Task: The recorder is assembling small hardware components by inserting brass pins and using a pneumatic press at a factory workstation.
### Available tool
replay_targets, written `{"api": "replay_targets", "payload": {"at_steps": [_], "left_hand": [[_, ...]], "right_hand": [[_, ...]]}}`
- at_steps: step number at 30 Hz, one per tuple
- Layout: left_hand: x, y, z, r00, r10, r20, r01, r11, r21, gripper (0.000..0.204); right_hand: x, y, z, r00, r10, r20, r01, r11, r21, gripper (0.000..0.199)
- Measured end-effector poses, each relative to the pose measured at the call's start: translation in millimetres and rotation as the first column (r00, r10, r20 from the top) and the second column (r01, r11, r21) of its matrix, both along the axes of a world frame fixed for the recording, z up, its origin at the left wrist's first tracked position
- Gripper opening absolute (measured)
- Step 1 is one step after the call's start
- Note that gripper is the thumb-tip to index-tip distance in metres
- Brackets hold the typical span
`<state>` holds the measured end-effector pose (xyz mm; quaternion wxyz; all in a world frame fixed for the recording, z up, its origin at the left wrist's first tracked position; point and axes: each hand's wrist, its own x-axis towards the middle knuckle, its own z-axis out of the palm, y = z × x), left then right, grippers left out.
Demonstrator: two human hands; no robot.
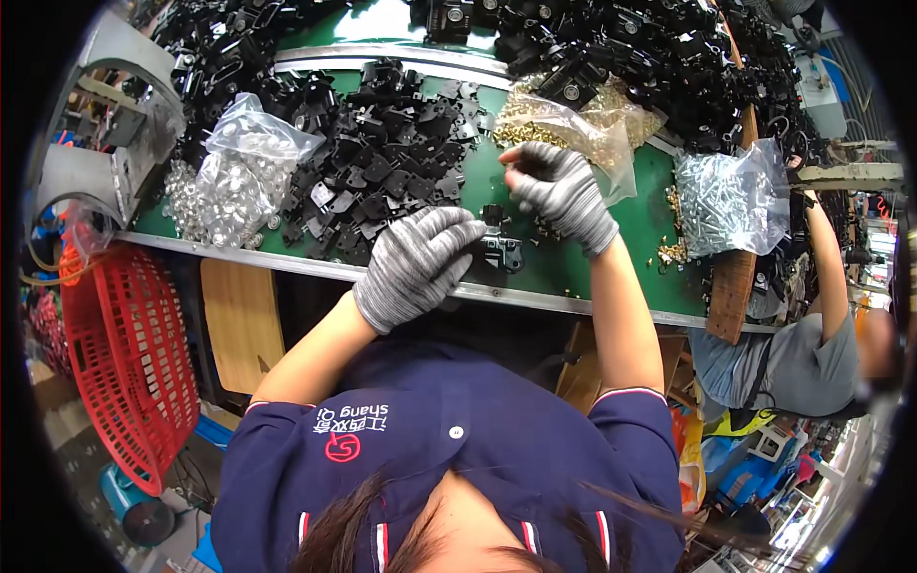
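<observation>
Grey-gloved left hand [415,265] closes its fingers on a small black bracket [499,245] lying just inside the near metal edge of the green bench [573,258]. Right hand [564,191], fingertips pinched narrow, hovers just beyond the bracket, beside a brass-rivet bag [583,119]. Black parts [382,153] crowd the bench's far-left side.
</observation>
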<state>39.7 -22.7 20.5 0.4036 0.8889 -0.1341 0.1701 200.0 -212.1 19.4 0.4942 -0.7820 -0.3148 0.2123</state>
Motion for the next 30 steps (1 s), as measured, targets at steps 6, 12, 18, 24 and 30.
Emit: {"api": "replay_targets", "payload": {"at_steps": [6,12,18,24,30], "left_hand": [[18,12,45,0.984,-0.026,0.176,0.06,0.98,-0.192,0.032],[49,17,67,0.912,-0.261,0.317,0.291,0.956,-0.048,0.029],[44,20,59,0.902,-0.364,0.231,0.41,0.891,-0.196,0.029],[40,17,63,0.915,-0.368,0.166,0.398,0.891,-0.22,0.03],[36,14,57,0.95,-0.298,0.092,0.312,0.921,-0.234,0.027]], "right_hand": [[1,-6,54,0.716,0.258,-0.649,-0.028,0.939,0.342,0.052],[-8,7,61,0.619,0.374,-0.691,-0.062,0.9,0.432,0.057],[-30,8,63,0.594,0.387,-0.705,-0.026,0.885,0.464,0.063],[-35,5,69,0.536,0.36,-0.763,0.047,0.89,0.453,0.062],[-36,1,84,0.726,0.186,-0.662,-0.026,0.969,0.244,0.05]]}}
